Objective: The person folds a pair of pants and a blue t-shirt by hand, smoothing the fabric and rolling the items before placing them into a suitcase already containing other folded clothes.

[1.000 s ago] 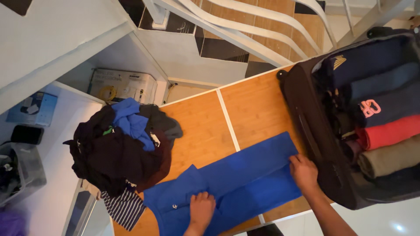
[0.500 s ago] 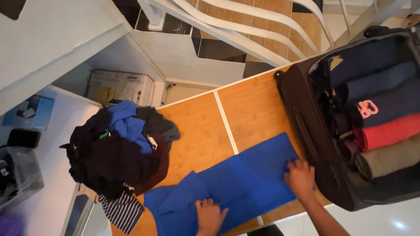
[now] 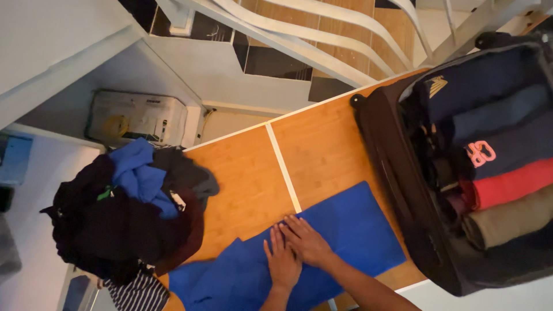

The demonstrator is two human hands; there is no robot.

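1. Left hand [image 3: 281, 262] and right hand [image 3: 305, 241] pressed flat, side by side and touching, on the middle of the blue garment [image 3: 322, 253]; both spread open, palms down, fingers straight, gripping nothing.
2. Flat palms likely there to smooth the cloth and hold a fold in place, judging by the straight creased edge running under the fingertips.
3. Blue garment spread on the wooden tabletop [image 3: 247, 184], between the clothes pile and the suitcase; far end a neat flat rectangle, near end looser, with a flap angled out toward the pile.
4. Soft, thin, matte woven cloth, lying close to the board with few wrinkles.
5. Tabletop warm orange wood with fine grain, split by a pale seam [image 3: 282, 167] running toward the hands; white edging along the far side.
6. Heap of unfolded clothes [image 3: 115, 219] at the left corner: dark maroon and black fabric bunched up, a crumpled blue piece [image 3: 138, 175] on top, a striped black-and-white piece [image 3: 135, 294] hanging low.
7. Open dark suitcase [image 3: 391, 178] at the right, just beside the garment's far edge, soft-sided with a zip track along the rim.
8. Inside, rolled clothes [image 3: 507, 187] packed tight in a row: navy, red, olive-tan, rounded like logs, seemingly rolled to save room.
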